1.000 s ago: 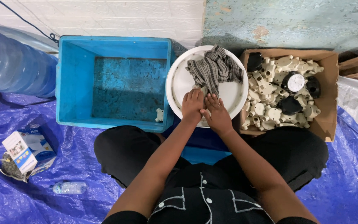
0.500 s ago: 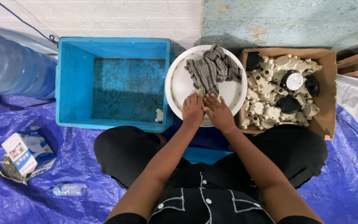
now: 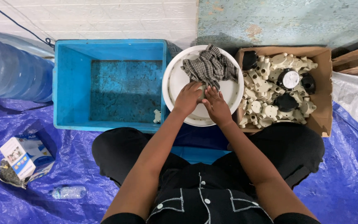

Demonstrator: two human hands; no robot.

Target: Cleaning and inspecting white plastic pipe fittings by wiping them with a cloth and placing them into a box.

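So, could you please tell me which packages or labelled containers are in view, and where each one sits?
Small carton: lower left on the blue tarp, boxy, white and blue with pictures.
Cardboard box: right of the white bowl, open, brown, full of cream and black plastic fittings.
Small bottle: lying on the tarp below the carton, clear, pale label.

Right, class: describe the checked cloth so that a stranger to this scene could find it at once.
Start at the big blue crate; just right of it sits a round white basin. The checked cloth lies crumpled at its far side, above both hands, the only fabric among hard plastic things.
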